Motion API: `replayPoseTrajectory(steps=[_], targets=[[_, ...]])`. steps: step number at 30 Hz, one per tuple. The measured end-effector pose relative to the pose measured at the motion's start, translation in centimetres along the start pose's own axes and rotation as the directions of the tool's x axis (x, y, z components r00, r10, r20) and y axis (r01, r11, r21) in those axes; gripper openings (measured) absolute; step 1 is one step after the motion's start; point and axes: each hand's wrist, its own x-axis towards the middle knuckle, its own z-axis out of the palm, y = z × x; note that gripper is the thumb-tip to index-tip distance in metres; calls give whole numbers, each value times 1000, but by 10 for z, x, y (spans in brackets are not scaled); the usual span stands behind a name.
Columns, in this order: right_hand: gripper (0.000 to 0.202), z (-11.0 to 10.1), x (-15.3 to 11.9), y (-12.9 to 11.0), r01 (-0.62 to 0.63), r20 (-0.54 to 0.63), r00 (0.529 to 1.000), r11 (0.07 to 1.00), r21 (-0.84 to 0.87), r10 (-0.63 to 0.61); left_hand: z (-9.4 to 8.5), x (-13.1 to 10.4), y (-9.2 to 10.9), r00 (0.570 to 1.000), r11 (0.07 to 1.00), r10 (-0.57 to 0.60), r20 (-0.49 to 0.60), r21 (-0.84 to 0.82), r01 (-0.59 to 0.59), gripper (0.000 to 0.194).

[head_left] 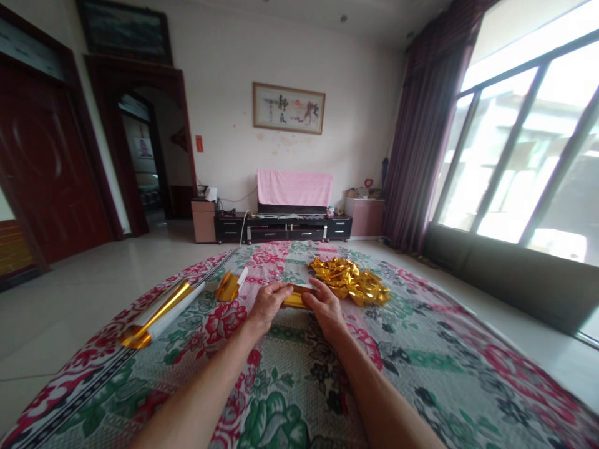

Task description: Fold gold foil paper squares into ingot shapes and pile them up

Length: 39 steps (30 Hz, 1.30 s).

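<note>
Between my two hands is a small piece of gold foil paper (296, 300), with a pale strip along its far edge. My left hand (270, 303) pinches its left end, thumb on top. At the right end, my right hand (326, 304) grips it between thumb and fingers. Just beyond my right hand lies a heap of folded gold foil pieces (349, 280). Left of my left hand sits a curled gold sheet (228, 287) with a white underside. Farther left is a longer, loosely rolled gold and white sheet (161, 315).
A flowered cloth (281, 411) covers the round-edged surface under my hands. Beyond it, a low black cabinet (285, 232) stands by the wall, with a pink cloth (294, 187) draped over a dark object. Windows (519, 156) and a purple curtain (421, 137) are at right, a red door (47, 156) at left.
</note>
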Motion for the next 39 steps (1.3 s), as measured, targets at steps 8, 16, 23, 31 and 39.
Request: replayPoseTrajectory(steps=[8,16,23,31,39], targets=[[45,-5,-2,-4,-36,69,997,999,-26,37,3,-2,3,1000,998,-6,-6,-67,5,29],[39,-4,-1,-2,6,-19,1000,998,-69,-7,0,2,-4,1000,1000,1,2,-18,-1,33],[39,-4,-1,-2,55,-91,993,985,-166,-70,1,1,1,996,1000,24,-86,-4,-24,33],[40,-4,2,1,53,-85,994,989,-138,-65,1,0,1,994,998,52,-95,34,-49,32],[40,-6,5,7,53,-104,993,995,-80,-61,-2,4,-4,990,992,78,-121,105,-65,35]])
